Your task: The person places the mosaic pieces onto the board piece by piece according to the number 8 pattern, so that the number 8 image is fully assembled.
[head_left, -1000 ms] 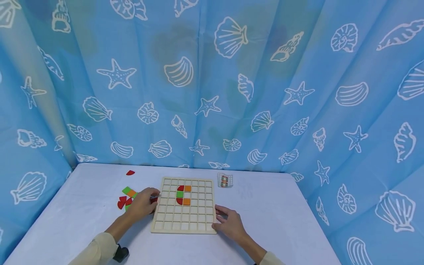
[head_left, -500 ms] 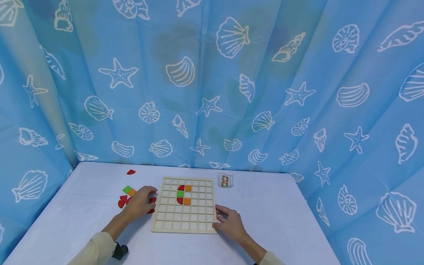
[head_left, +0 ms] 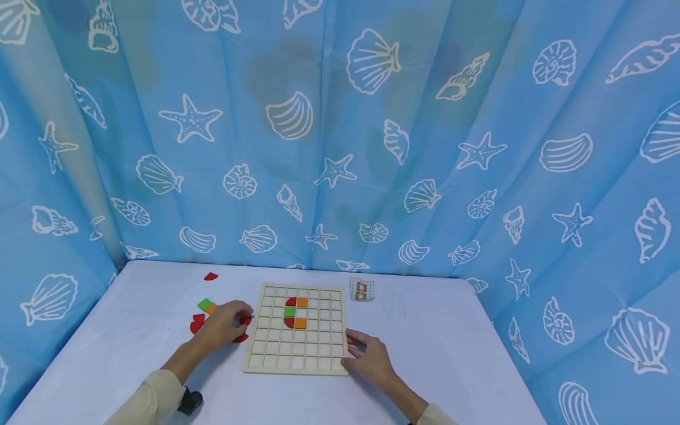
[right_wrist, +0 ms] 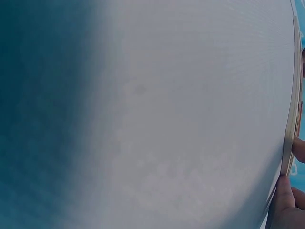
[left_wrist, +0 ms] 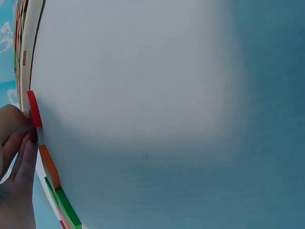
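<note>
A square wooden grid board [head_left: 296,361] lies on the table between both hands. Red, green and orange tiles, including an orange square [head_left: 301,303] and a green square [head_left: 290,311], form a small C shape in its cells. Just left of the board, my left hand [head_left: 220,326] has bent finger and thumb around a red quarter-circle tile [head_left: 246,320]. Another red quarter-circle tile [head_left: 241,338] lies by the thumb; in the left wrist view a red tile [left_wrist: 34,109] stands against the thumb. My right hand [head_left: 372,357] grips the board's lower right edge, thumb on top.
More tiles lie left of the left hand: a green square [head_left: 204,304], an orange one [head_left: 211,309] and red ones [head_left: 196,324]. A lone red tile [head_left: 211,276] sits farther back. Behind the board is a small pattern card [head_left: 362,290]. A shell-print curtain [head_left: 340,147] surrounds the table.
My left hand has shifted slightly left, away from the board's edge, with its thumb drawn back from a red tile. The right hand keeps its hold on the board.
</note>
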Tool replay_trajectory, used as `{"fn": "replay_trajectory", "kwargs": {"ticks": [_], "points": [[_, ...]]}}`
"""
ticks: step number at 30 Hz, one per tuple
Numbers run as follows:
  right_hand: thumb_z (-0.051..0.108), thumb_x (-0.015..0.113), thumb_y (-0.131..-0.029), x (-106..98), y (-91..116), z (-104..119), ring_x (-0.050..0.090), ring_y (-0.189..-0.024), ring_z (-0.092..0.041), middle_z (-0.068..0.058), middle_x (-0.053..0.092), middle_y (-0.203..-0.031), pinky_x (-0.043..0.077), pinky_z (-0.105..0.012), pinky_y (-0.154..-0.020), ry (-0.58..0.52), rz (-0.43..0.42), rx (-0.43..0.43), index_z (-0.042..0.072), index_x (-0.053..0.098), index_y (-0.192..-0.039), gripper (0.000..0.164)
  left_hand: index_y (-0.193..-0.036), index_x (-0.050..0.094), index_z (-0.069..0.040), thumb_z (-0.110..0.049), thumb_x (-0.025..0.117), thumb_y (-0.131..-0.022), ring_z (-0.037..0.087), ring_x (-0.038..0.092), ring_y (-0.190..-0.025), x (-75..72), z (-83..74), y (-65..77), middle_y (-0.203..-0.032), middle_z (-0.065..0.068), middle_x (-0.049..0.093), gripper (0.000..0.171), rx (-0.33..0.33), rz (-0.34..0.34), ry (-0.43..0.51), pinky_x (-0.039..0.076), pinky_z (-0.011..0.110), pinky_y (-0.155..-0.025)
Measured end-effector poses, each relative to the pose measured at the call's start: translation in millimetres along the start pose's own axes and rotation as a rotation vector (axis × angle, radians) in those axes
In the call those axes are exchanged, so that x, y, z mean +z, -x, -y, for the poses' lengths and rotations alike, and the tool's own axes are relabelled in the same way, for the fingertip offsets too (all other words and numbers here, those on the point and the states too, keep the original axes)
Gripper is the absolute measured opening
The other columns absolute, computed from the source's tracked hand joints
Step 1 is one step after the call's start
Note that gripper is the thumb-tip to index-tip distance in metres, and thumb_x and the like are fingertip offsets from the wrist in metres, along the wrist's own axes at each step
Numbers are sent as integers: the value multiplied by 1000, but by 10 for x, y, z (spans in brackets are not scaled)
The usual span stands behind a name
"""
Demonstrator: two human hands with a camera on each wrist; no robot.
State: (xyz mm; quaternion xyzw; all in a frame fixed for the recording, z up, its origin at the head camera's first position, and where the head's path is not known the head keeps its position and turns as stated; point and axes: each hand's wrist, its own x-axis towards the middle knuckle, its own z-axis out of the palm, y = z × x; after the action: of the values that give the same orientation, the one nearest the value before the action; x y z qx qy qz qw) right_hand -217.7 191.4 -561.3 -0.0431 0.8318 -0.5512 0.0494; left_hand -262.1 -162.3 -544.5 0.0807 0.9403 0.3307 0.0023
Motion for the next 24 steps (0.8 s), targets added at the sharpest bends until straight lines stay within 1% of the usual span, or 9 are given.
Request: {"fn": "replay_trajectory", "kwargs": {"ticks": [5,10,13,18,22,24], "points": [[-6,81,-69,1,2,6,64,-108,-27,-14,63,-112,53,-21,-84,11,-3,-9,-6,57,-129,65,-114,64,-9,-7,84,-73,20,59,-97,-23,-42,-24,-104,2,62,46,-8,-12,29,55,41,-86],[-6,81,-68,0,-2,-6,65,-108,-27,-14,63,-112,53,-21,-84,12,-6,-10,-6,58,-129,65,-115,64,-11,-9,84,-75,21,59,-100,5,-144,-70,-106,1,63,45,4,-27,55,55,40,-86],[-6,81,-69,-1,-4,-14,64,-108,-28,-15,63,-113,53,-22,-84,8,-4,-20,-7,57,-129,65,-114,64,-11,-8,83,-76,19,60,-99,76,-224,-103,-104,0,63,43,23,-19,74,55,38,-86],[-6,80,-70,-1,0,-4,64,-109,-28,-16,63,-114,52,-23,-85,3,5,-32,-8,57,-129,64,-111,65,-9,-3,81,-76,13,59,-92,253,-329,-136,-98,-4,62,39,71,10,108,55,33,-86],[-5,81,-70,-4,16,21,64,-110,-29,-16,63,-114,52,-23,-85,1,9,-18,-7,56,-130,65,-110,66,-9,-1,80,-76,13,59,-90,357,-428,-158,-98,-4,62,37,121,24,152,55,33,-85],[-5,81,-70,-6,23,23,64,-110,-29,-16,62,-114,53,-23,-85,6,9,-16,-7,56,-130,66,-110,66,-8,-2,79,-78,12,59,-91,403,-483,-178,-99,-4,62,35,153,37,154,55,33,-85]]}}
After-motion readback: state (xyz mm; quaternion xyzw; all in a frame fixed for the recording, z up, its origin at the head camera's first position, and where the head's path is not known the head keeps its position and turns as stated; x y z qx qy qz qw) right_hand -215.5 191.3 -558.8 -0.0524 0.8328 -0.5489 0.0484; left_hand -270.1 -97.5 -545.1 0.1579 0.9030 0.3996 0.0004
